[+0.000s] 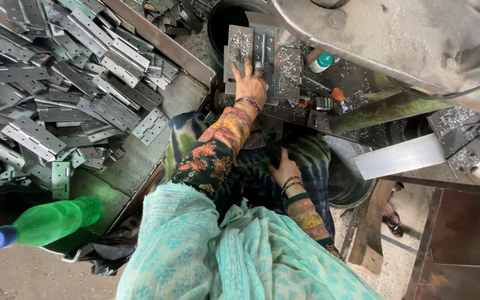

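Note:
My left hand (251, 84) reaches forward onto a flat metal hinge (240, 47) lying open on the machine bed (306, 83). Its fingers press on the hinge's lower edge. Bright metal shavings cover the hinge and a second plate (288, 65) beside it. My right hand (284, 169) rests on my lap, on dark green tie-dyed cloth, fingers loosely apart and holding nothing. Both wrists carry bangles, and the sleeves are patterned in orange and green.
A large metal tray (140, 161) at the left holds a heap of grey hinges (56, 83). A green plastic bottle with a blue cap (45, 222) lies at its near edge. The machine's heavy grey arm (395, 39) overhangs at upper right. A dark bucket (351, 183) stands below it.

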